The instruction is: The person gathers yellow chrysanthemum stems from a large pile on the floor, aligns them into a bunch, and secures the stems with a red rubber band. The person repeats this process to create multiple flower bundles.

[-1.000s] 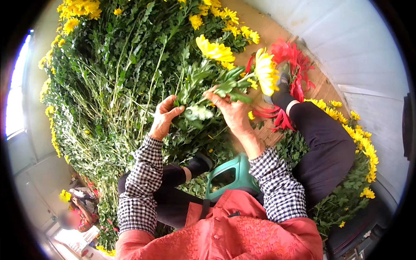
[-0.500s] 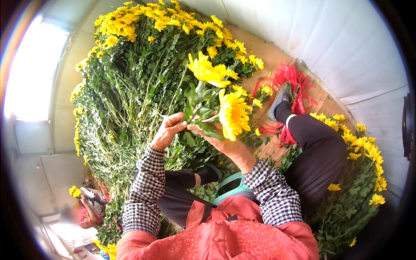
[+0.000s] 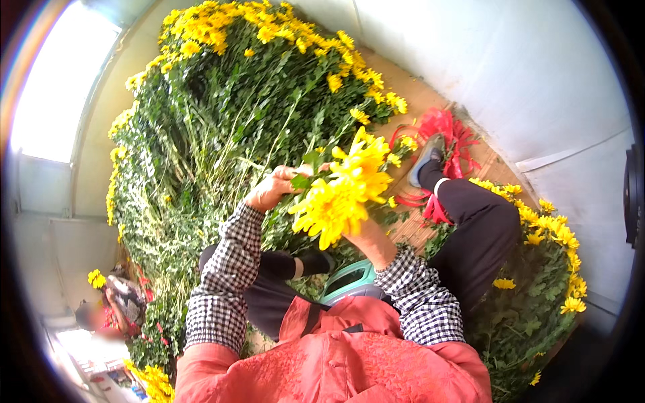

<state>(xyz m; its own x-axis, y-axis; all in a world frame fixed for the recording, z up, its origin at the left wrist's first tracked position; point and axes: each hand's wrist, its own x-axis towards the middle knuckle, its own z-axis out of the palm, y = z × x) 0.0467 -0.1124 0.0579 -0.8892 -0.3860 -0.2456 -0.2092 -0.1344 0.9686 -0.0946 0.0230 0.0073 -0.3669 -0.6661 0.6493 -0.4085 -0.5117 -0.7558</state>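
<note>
Yellow chrysanthemums (image 3: pixel 342 195) with large open blooms are held up in front of me, over the green heap. My left hand (image 3: pixel 270 189) is closed in a pinch on their leafy stems, just left of the blooms. My right hand (image 3: pixel 361 234) reaches up from below on the right, close against the flowers. The blooms cover its fingers, so its grip does not show. Beyond my hands spreads a large heap of cut chrysanthemums (image 3: pixel 222 121), bare stems toward the middle and yellow heads along the far and left edges.
More chrysanthemums (image 3: pixel 531 316) lie beside my right leg. Red plastic ribbon (image 3: pixel 447 131) lies around my right shoe (image 3: pixel 427 160). A teal plastic seat or basket (image 3: pixel 349 279) shows between my legs. Pale wall panels (image 3: pixel 524 74) curve along the right. Another person (image 3: pixel 114 305) sits at the lower left.
The held blooms have swung down and left, now covering my right hand's fingers. My left hand has moved slightly right and up, still at the stems.
</note>
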